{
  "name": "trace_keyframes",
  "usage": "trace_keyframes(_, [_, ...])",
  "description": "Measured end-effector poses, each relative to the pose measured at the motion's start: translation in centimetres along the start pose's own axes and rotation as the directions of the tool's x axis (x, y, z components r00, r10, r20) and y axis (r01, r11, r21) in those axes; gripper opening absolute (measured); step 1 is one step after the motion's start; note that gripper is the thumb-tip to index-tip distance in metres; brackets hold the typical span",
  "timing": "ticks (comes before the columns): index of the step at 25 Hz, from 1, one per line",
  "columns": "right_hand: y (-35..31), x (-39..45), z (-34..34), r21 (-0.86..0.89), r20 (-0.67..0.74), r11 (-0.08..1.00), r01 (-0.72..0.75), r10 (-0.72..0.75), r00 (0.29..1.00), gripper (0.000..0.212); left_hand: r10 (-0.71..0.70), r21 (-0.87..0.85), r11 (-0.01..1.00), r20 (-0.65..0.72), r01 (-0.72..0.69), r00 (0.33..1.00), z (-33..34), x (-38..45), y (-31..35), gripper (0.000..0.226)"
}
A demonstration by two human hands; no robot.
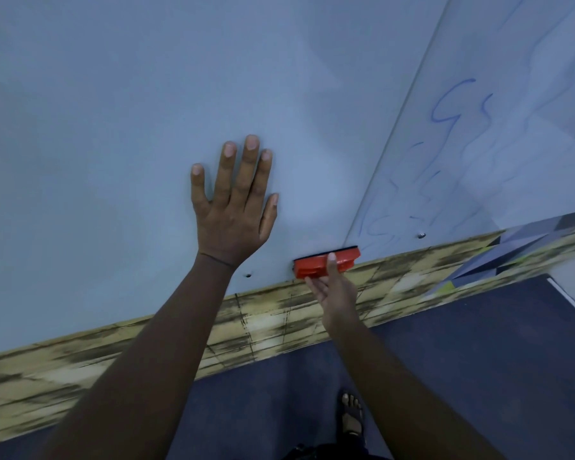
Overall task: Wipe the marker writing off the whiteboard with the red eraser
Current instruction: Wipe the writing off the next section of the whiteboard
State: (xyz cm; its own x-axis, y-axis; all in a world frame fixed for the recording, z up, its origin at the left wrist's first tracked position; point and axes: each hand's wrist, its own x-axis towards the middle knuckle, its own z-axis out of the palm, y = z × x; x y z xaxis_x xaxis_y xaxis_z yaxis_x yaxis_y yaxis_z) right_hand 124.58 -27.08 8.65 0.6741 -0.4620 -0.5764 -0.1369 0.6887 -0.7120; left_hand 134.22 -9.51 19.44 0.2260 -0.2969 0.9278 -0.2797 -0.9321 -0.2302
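The person is standing close to the wall, bare foot (351, 415) planted on the dark blue floor (478, 343). The left hand (234, 207) is lying flat against the big white glossy whiteboard panel (130, 111), its fingers (249, 167) straight and spread, holding nothing, just pressing on the board's surface. The right hand (337, 288) is gripping the red plastic eraser with the dark felt strip (326, 262), the thumb curling over its back and the other fingers wrapping underneath. The eraser is sitting lengthwise at the bottom edge of the board, its felt side turned against the surface, right where the left panel is meeting the neighbouring panel (512, 94). Just below it, a band of yellowish patterned wall trim (263, 322) is running along under the board. The blue marker scribbles (445, 111) are covering the right-hand panel, up and to the right of the eraser; the faint lowest strokes are lying just beside its right end. Two small screw fixings (421, 235) are showing near the boards' lower edge.
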Motion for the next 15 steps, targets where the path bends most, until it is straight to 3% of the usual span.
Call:
trace_keyframes(3, [-0.5,-1.7,1.8,-0.014,0.020,1.000,0.026,-0.026,0.999,0.042,-0.001,0.025,1.000,0.005,0.001,1.000,0.1,-0.2,0.0,0.080])
trace_keyframes(6, [2.6,-3.2,3.6,-0.024,0.054,0.998,-0.050,0.052,0.997,0.039,0.012,0.027,1.000,0.053,-0.013,0.999,-0.5,-0.5,-0.1,0.080])
trace_keyframes(11, [5.8,-1.5,1.6,-0.172,0.119,0.963,-0.206,0.228,0.966,0.057,0.158,0.008,0.987,0.141,-0.161,0.977,-4.1,-1.2,-2.8,0.066])
trace_keyframes(13, [5.3,-2.0,1.8,-0.167,0.103,0.970,-0.176,0.195,0.975,0.056,0.149,0.021,0.988,0.144,-0.153,0.978,-5.9,-1.9,-4.7,0.062])
trace_keyframes(15, [3.6,-2.6,2.6,-0.138,0.080,0.988,-0.065,0.076,0.994,0.052,0.057,0.001,0.998,0.139,-0.058,0.989,-7.4,-2.9,-6.3,0.056])
